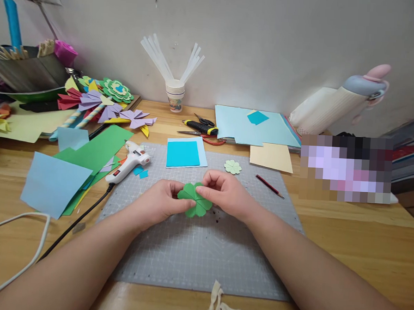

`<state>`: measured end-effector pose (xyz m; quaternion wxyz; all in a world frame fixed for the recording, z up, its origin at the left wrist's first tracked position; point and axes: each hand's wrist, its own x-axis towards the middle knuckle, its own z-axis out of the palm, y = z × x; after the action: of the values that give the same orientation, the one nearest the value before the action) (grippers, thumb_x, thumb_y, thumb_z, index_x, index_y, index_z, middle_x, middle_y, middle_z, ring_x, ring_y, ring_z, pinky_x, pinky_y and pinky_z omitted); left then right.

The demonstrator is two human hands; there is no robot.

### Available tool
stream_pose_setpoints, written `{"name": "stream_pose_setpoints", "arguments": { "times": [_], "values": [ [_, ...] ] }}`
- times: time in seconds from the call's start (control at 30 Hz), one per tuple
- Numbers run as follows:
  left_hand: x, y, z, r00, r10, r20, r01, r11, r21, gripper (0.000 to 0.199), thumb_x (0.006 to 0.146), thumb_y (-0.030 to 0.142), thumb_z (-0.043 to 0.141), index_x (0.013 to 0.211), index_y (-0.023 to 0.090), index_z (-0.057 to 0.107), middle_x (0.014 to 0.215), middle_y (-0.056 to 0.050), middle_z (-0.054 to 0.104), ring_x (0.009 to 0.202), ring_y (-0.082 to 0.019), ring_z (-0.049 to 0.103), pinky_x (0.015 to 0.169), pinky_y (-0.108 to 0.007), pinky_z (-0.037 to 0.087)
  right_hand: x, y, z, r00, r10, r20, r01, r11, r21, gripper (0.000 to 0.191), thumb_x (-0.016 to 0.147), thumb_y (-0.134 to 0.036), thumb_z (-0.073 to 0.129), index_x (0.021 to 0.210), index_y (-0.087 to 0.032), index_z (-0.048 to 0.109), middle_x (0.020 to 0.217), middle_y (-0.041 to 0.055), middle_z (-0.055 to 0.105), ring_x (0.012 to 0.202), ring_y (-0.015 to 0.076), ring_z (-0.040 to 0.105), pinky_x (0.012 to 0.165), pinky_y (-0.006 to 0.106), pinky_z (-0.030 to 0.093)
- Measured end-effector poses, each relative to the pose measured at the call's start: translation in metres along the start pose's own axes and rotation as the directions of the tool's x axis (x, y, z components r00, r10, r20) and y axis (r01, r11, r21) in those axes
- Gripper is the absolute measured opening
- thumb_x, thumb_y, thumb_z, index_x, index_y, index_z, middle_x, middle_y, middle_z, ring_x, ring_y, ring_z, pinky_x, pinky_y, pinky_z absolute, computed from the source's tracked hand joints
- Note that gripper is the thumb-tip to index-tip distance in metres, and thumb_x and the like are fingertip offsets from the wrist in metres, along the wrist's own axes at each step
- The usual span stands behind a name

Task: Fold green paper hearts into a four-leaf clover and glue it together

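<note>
A green paper flower [196,206] with rounded petals and crease lines is held above the grey cutting mat [173,259]. My left hand [163,199] grips its left side, thumb on the front face. At its upper right, my right hand [226,193] pinches the petals between thumb and bent fingers. Some of those fingers are hidden behind the flower. A smaller pale green paper flower [233,166] lies flat on the mat beyond my right hand. Blue square paper [183,154] rests on a lighter sheet at the mat's far edge.
A white glue gun [130,162] with a black cord lies left, beside green paper sheets [96,149]. A pencil [269,186] is on the mat's right. Scissors [205,120], a cutter [199,127] and a paper cup [175,98] holding white sticks stand behind.
</note>
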<state>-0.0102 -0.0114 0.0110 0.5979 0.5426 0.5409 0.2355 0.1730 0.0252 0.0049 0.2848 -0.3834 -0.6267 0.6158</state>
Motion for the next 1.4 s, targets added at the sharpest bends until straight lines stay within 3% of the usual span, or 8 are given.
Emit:
{"name": "stream_pose_setpoints", "arguments": {
  "times": [0.2, 0.67, 0.93, 1.0, 1.07, 1.17, 1.27, 1.4],
  "values": [
    [0.0, 0.001, 0.001, 0.999, 0.021, -0.034, -0.022, 0.998, -0.051, 0.019, 0.069, 0.035, 0.065, 0.075, 0.017, 0.066, 0.063, 0.002, 0.06, 0.055, -0.011, 0.047, 0.052, -0.022, 0.032, 0.001, 0.001, -0.003, 0.994, 0.083, 0.07, -0.084, 0.996, 0.012, 0.027, 0.076, -0.039, 0.063, 0.067, -0.019, 0.045, 0.056, -0.0059, 0.047, 0.046, 0.0072, 0.039, 0.044, 0.021, 0.029],
    [0.002, 0.001, 0.003, 0.975, 0.032, -0.222, -0.077, 0.977, -0.2, 0.025, 0.064, 0.038, 0.073, 0.074, 0.016, 0.069, 0.067, 0.001, 0.066, 0.054, -0.01, 0.05, 0.053, -0.023, 0.036, 0.0, 0.004, 0.004, 0.996, -0.043, -0.084, 0.044, 0.999, 0.01, 0.028, 0.077, -0.038, 0.063, 0.067, -0.019, 0.045, 0.059, -0.0054, 0.044, 0.051, 0.0085, 0.038, 0.047, 0.022, 0.028],
    [0.001, 0.002, 0.006, 0.944, 0.187, -0.272, -0.197, 0.98, -0.01, 0.02, 0.071, 0.035, 0.065, 0.073, 0.016, 0.066, 0.071, -0.001, 0.066, 0.063, -0.014, 0.057, 0.058, -0.025, 0.042, -0.004, 0.002, 0.005, 0.989, -0.117, -0.089, 0.117, 0.993, -0.011, 0.027, 0.078, -0.037, 0.064, 0.067, -0.018, 0.048, 0.06, -0.005, 0.042, 0.053, 0.0084, 0.037, 0.049, 0.022, 0.029],
    [-0.002, 0.004, 0.006, 0.871, 0.359, -0.336, -0.313, 0.932, 0.185, 0.012, 0.074, 0.027, 0.061, 0.069, 0.017, 0.064, 0.07, 0.0, 0.063, 0.066, -0.014, 0.056, 0.058, -0.025, 0.042, -0.006, 0.001, 0.006, 0.981, -0.174, -0.088, 0.176, 0.984, 0.022, 0.025, 0.079, -0.041, 0.063, 0.073, -0.018, 0.053, 0.066, -0.0032, 0.047, 0.056, 0.0089, 0.041, 0.051, 0.023, 0.031],
    [-0.005, 0.005, 0.006, 0.73, 0.572, -0.373, -0.422, 0.807, 0.413, 0.008, 0.075, 0.017, 0.059, 0.067, 0.017, 0.061, 0.069, 0.0, 0.061, 0.066, -0.013, 0.054, 0.059, -0.024, 0.042, -0.006, 0.0, 0.007, 0.97, -0.197, -0.143, 0.214, 0.971, 0.11, 0.03, 0.083, -0.049, 0.055, 0.083, -0.019, 0.057, 0.074, -0.001, 0.052, 0.058, 0.0093, 0.046, 0.05, 0.022, 0.032],
    [-0.011, 0.008, 0.002, 0.521, 0.799, -0.301, -0.508, 0.574, 0.642, 0.01, 0.074, 0.009, 0.059, 0.071, 0.018, 0.061, 0.071, 0.0, 0.06, 0.067, -0.012, 0.055, 0.063, -0.024, 0.044, -0.005, -0.001, 0.006, 0.988, 0.012, -0.156, 0.036, 0.953, 0.302, 0.047, 0.085, -0.061, 0.04, 0.077, -0.018, 0.057, 0.068, 0.0005, 0.055, 0.051, 0.0087, 0.049, 0.041, 0.02, 0.026],
    [-0.015, 0.009, -0.003, 0.4, 0.902, -0.16, -0.539, 0.373, 0.755, 0.014, 0.073, 0.005, 0.06, 0.079, 0.018, 0.061, 0.076, -0.002, 0.061, 0.07, -0.013, 0.057, 0.067, -0.026, 0.046, -0.002, -0.001, 0.004, 0.932, 0.3, 0.205, -0.362, 0.81, 0.461, 0.058, 0.083, -0.067, 0.034, 0.061, -0.016, 0.051, 0.052, 0.0013, 0.053, 0.037, 0.0087, 0.046, 0.034, 0.019, 0.016],
    [-0.019, 0.01, -0.007, 0.318, 0.948, 0.029, -0.563, 0.164, 0.81, 0.008, 0.08, 0.014, 0.06, 0.087, 0.018, 0.061, 0.078, -0.004, 0.063, 0.07, -0.014, 0.056, 0.065, -0.028, 0.047, -0.001, -0.001, 0.001, 0.806, 0.303, 0.509, -0.571, 0.624, 0.534, 0.048, 0.082, -0.059, 0.044, 0.069, -0.014, 0.055, 0.051, 0.0017, 0.055, 0.034, 0.008, 0.046, 0.032, 0.017, 0.011]
  ]
}}
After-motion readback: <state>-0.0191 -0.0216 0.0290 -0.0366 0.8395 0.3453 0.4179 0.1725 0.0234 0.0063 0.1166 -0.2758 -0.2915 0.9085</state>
